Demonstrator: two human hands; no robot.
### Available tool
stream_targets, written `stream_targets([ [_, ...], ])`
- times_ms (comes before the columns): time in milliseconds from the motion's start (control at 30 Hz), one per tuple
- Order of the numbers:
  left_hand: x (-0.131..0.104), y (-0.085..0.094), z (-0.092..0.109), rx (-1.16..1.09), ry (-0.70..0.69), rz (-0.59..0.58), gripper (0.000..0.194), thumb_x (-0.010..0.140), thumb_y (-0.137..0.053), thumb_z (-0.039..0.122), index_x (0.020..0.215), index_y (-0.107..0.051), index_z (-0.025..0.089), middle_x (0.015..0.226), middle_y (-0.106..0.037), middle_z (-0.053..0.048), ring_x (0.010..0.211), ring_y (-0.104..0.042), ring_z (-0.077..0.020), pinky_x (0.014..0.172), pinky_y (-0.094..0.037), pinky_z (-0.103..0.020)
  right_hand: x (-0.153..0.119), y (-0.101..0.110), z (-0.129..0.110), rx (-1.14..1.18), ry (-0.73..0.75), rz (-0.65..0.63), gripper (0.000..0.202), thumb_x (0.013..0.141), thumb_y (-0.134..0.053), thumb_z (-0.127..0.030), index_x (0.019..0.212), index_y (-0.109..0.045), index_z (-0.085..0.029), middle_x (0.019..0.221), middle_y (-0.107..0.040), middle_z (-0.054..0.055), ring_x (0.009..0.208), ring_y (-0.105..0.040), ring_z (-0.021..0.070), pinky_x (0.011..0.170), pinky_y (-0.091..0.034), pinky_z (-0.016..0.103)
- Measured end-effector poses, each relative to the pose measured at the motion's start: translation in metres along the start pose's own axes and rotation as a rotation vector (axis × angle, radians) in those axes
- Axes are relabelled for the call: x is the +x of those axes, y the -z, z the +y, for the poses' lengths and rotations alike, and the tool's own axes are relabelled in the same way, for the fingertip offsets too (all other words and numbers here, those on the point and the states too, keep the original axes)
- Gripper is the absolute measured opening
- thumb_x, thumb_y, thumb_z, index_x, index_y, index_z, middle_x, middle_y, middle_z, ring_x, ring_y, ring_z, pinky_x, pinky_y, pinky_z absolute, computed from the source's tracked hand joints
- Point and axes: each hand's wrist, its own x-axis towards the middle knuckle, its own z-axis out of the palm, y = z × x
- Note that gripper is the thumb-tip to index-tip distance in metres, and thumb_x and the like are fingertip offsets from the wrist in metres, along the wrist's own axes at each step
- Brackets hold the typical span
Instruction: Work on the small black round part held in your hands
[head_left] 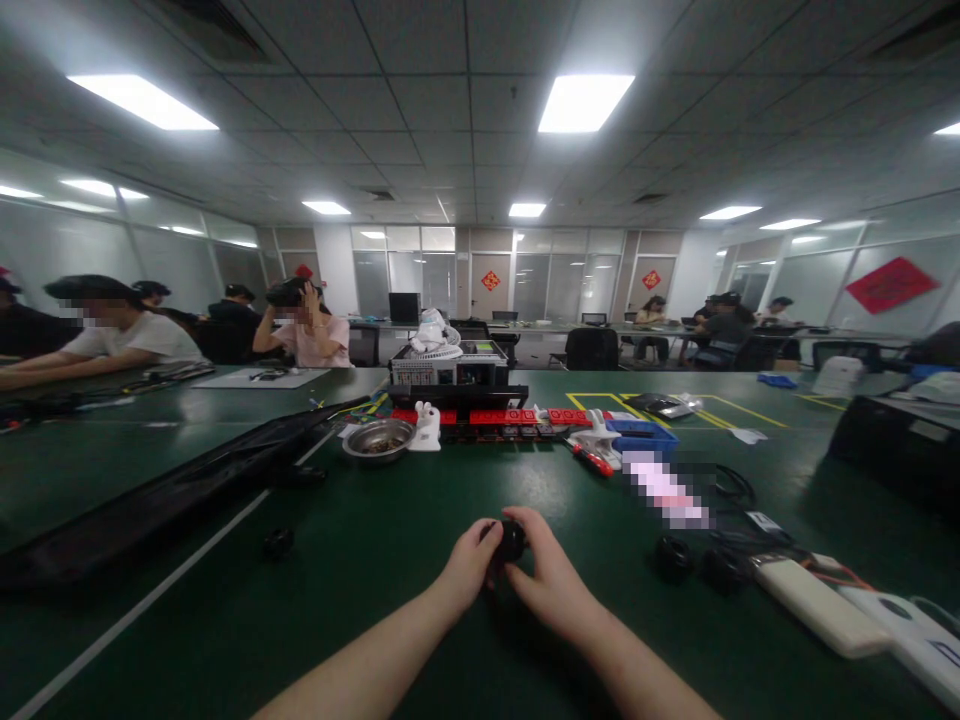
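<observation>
Between both hands, just above the green tabletop, is a small black rounded part whose exact kind I cannot make out. My left hand grips it from the left, thumb on its near side. From the right, my right hand closes on it with the forefinger over the top and the thumb below. The fingers cover much of it. Similar black rounded pieces lie apart from the hands: one on the left, and two at the right, a nearer one and its neighbour.
A metal bowl of small parts stands ahead, beside a white bracket. Behind are red strips and a blue tray. A red-handled tool, cables and a cream power bank lie right; a long black bag left. People sit beyond.
</observation>
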Motion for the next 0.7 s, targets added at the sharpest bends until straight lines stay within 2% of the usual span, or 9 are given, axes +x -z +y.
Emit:
stream_targets([
  [67,-0.004,0.002,0.003,0.143,-0.174,0.022,0.041,0.071,-0.047,0.049,0.095,-0.049,0.015,0.08,-0.056,-0.004,0.062,-0.053,-0.0129,0.052,-0.042,-0.023,0.004,0.0,0.009,0.12,-0.162,0.106,0.043,0.065,-0.049,-0.016,0.108,-0.042,-0.02,0.1,-0.05,0.005,0.083,-0.054,0.0154,0.074,-0.044,0.029],
  [133,-0.009,0.003,0.007,0.299,-0.321,0.044,0.036,0.07,-0.055,0.039,0.1,-0.05,0.018,0.092,-0.057,-0.005,0.081,-0.054,-0.0171,0.067,-0.043,-0.027,0.008,0.001,0.017,0.175,-0.337,0.138,0.024,0.074,-0.043,-0.03,0.094,-0.047,-0.017,0.074,-0.055,0.002,0.057,-0.053,0.0117,0.053,-0.044,0.025],
  [200,-0.012,0.004,0.009,0.407,-0.406,0.051,0.038,0.067,-0.06,0.031,0.102,-0.052,0.021,0.1,-0.056,-0.006,0.09,-0.051,-0.0194,0.075,-0.042,-0.03,0.011,0.0,0.021,0.174,-0.466,0.072,0.032,0.079,-0.033,-0.043,0.079,-0.049,-0.016,0.05,-0.047,-0.003,0.038,-0.044,0.0094,0.038,-0.036,0.022],
  [267,-0.013,0.005,0.009,0.445,-0.425,0.058,0.041,0.064,-0.062,0.028,0.104,-0.052,0.023,0.103,-0.056,-0.006,0.092,-0.05,-0.0204,0.077,-0.041,-0.031,0.011,-0.001,0.024,0.184,-0.523,-0.007,0.038,0.079,-0.03,-0.049,0.075,-0.048,-0.016,0.042,-0.043,-0.004,0.031,-0.038,0.0086,0.031,-0.03,0.02],
  [333,-0.01,0.006,0.007,0.42,-0.387,0.074,0.045,0.062,-0.064,0.03,0.105,-0.053,0.023,0.102,-0.057,-0.006,0.09,-0.052,-0.0208,0.076,-0.041,-0.031,0.011,-0.002,0.024,0.213,-0.491,-0.024,0.033,0.078,-0.033,-0.047,0.077,-0.047,-0.017,0.043,-0.043,-0.005,0.032,-0.038,0.008,0.031,-0.03,0.019],
  [433,-0.003,0.009,0.001,0.227,-0.252,0.049,0.045,0.063,-0.062,0.041,0.099,-0.055,0.016,0.089,-0.06,-0.007,0.076,-0.056,-0.0192,0.067,-0.044,-0.029,0.007,-0.002,0.018,0.193,-0.309,-0.005,0.02,0.074,-0.047,-0.034,0.085,-0.044,-0.018,0.057,-0.049,-0.004,0.043,-0.046,0.0085,0.041,-0.039,0.02],
  [567,0.005,0.012,-0.003,-0.069,0.014,-0.046,0.052,0.064,-0.047,0.06,0.077,-0.056,0.011,0.062,-0.057,-0.002,0.053,-0.053,-0.0138,0.05,-0.041,-0.025,-0.001,-0.001,0.004,-0.054,-0.037,0.027,0.034,0.061,-0.057,-0.011,0.093,-0.045,-0.019,0.088,-0.053,0.002,0.077,-0.052,0.0151,0.069,-0.043,0.027],
  [633,0.006,0.012,-0.003,-0.132,0.082,-0.05,0.052,0.063,-0.048,0.061,0.076,-0.055,0.011,0.061,-0.056,-0.001,0.05,-0.052,-0.0122,0.049,-0.04,-0.024,-0.004,-0.001,-0.001,-0.156,0.03,0.036,0.034,0.061,-0.055,-0.008,0.093,-0.047,-0.02,0.092,-0.052,0.004,0.086,-0.05,0.0175,0.077,-0.041,0.031],
  [700,0.007,0.013,-0.002,-0.161,0.085,-0.059,0.047,0.063,-0.053,0.056,0.079,-0.055,0.011,0.064,-0.058,-0.001,0.052,-0.053,-0.0122,0.05,-0.04,-0.024,-0.005,-0.002,-0.001,-0.174,0.036,0.036,0.041,0.061,-0.056,-0.01,0.1,-0.047,-0.02,0.098,-0.051,0.005,0.092,-0.049,0.019,0.082,-0.039,0.033],
])
